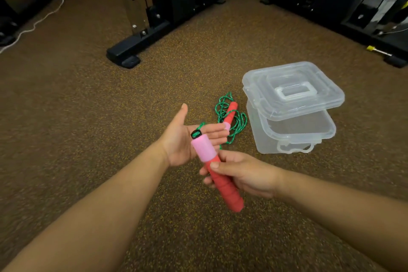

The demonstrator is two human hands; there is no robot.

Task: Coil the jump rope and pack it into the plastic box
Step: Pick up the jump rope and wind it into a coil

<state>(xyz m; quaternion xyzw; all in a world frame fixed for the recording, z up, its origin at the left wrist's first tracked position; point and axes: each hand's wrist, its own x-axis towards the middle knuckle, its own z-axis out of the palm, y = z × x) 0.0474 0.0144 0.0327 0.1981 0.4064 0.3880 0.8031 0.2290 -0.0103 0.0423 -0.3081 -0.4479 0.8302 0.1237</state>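
The right hand point(240, 172) grips a red jump rope handle point(223, 180) around its middle, thumb on top and fingers curled beneath, with the handle tilted so its pink collar point(203, 147) points up and away and its butt end hangs low toward the person. The pink collar crosses over the palm of the left hand point(185, 139), which is spread flat and palm-up just beyond the right hand, its fingers extended toward the right and its thumb raised; this hand grasps nothing, though the black fitting point(196, 133) at the collar's tip sits right over its fingers. From that fitting the green cord point(231, 120) runs behind the left fingers and down to a loose heap on the brown speckled floor point(77, 128), just past the fingertips of the left hand. The second red handle point(230, 112) lies on that heap, its pink end nearest the left fingertips and its red end pointing away. Beyond and to the right of both hands stands the clear plastic box point(293, 137) on the floor, near the cord heap but apart from it, with its clear lid point(293, 90) laid askew across the top so that part of the opening is uncovered. Far beyond the hands stand black gym machine frames point(167, 6)
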